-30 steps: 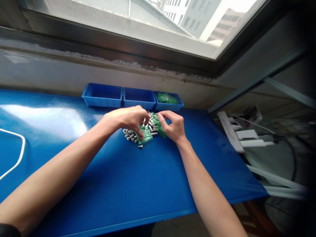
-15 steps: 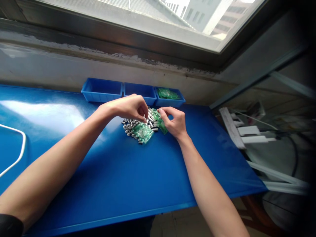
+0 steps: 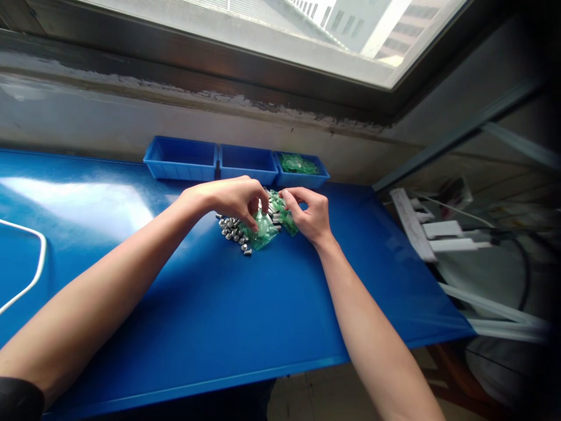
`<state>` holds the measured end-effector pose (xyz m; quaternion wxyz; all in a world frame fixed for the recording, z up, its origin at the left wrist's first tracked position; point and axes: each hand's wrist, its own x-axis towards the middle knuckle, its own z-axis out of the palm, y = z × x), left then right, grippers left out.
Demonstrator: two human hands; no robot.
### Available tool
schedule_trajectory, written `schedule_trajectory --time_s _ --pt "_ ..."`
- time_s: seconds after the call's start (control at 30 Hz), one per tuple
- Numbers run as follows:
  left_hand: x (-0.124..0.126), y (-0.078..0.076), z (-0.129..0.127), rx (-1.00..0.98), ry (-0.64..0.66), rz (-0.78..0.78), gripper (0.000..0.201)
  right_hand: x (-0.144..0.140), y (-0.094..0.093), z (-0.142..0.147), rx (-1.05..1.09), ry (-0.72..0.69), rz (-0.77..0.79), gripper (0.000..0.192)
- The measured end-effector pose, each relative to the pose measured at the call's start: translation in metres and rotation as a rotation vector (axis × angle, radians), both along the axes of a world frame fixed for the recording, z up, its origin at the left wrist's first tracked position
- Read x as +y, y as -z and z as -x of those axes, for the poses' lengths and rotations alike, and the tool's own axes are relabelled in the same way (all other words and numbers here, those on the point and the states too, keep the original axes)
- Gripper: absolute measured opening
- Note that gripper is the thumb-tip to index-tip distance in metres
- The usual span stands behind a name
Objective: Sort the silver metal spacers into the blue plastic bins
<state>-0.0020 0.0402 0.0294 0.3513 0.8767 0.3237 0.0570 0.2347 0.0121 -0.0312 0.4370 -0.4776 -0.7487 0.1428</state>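
My left hand (image 3: 240, 199) reaches over a pile of small metal parts, thumb and fingers curved around a small green plastic bag (image 3: 265, 233). The bag looks filled and lies at the pile's front. Rounded metal pieces (image 3: 232, 229) are heaped left of it, with two loose pieces (image 3: 246, 250) in front. Behind the bag, short metal cylinders (image 3: 276, 218) are partly hidden by my fingers. My right hand (image 3: 309, 214) is closed, thumb against forefinger, pinching another green plastic bag (image 3: 288, 222) at the pile's right side.
Three blue bins stand in a row by the wall: the left bin (image 3: 182, 169), the middle bin (image 3: 248, 173) and the right bin (image 3: 302, 178), which holds green bags (image 3: 298, 164). A white cable (image 3: 41, 257) lies on the blue table (image 3: 219, 327). White equipment (image 3: 442, 230) stands at the right.
My left hand has dropped slightly, and its fingers have spread around the front bag. That bag has shifted a little right and back, uncovering loose metal pieces. My right hand has barely moved.
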Motion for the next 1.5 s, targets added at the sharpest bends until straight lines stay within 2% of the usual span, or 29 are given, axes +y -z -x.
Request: schedule_trajectory --time_s 0.13,0.27,0.4,0.5,0.6,0.7,0.77,0.87,0.93,1.03,1.13,1.2,1.27,1.37,1.5 --pt "0.001 -0.006 0.005 -0.153 -0.039 0.106 0.029 -0.001 -0.002 0.001 0.081 -0.039 0.072 0.036" --pt "0.0 -0.008 0.005 -0.348 -0.179 0.168 0.036 0.001 -0.005 0.0 0.269 -0.1 0.179 0.04" --pt "0.001 0.0 -0.004 -0.492 -0.363 0.145 0.038 0.004 -0.006 0.0 0.476 -0.186 0.314 0.058" --pt "0.002 0.009 -0.012 -0.564 -0.458 0.11 0.041 0.004 -0.004 0.0 0.505 -0.212 0.32 0.056" --pt "0.001 0.016 -0.018 -0.58 -0.547 0.02 0.053 0.009 -0.003 -0.003 0.44 -0.103 0.195 0.047" --pt "-0.001 0.019 -0.022 -0.517 -0.581 -0.118 0.05 0.023 -0.01 -0.016 0.35 0.182 -0.091 0.034" --pt "-0.003 0.02 -0.023 -0.46 -0.538 -0.167 0.04 0.035 -0.016 -0.027 0.181 0.37 -0.251 0.027" --pt "-0.006 0.021 -0.026 -0.404 -0.445 -0.204 0.028 0.054 -0.021 -0.039 -0.104 0.422 -0.29 0.029" --pt "-0.007 0.022 -0.027 -0.364 -0.389 -0.258 0.026 0.063 -0.018 -0.04 -0.235 0.353 -0.202 0.03" --pt "-0.008 0.025 -0.029 -0.275 -0.332 -0.372 0.028 0.064 -0.01 -0.035 -0.293 0.265 -0.117 0.034" --pt "-0.007 0.028 -0.029 -0.205 -0.312 -0.416 0.032 0.05 -0.01 -0.025 -0.278 0.311 -0.24 0.037" --pt "-0.006 0.028 -0.027 -0.18 -0.314 -0.416 0.033 0.037 -0.013 -0.019 -0.26 0.258 -0.256 0.028" --pt "-0.004 0.028 -0.024 -0.169 -0.326 -0.421 0.034 0.026 -0.015 -0.013 -0.256 0.084 -0.116 0.022" --pt "-0.001 0.027 -0.02 -0.157 -0.34 -0.43 0.035 0.018 -0.012 -0.01 -0.245 -0.104 0.097 0.039" --pt "-0.001 0.025 -0.019 -0.147 -0.36 -0.469 0.034 0.017 0.0 -0.012 -0.259 -0.132 0.15 0.052"
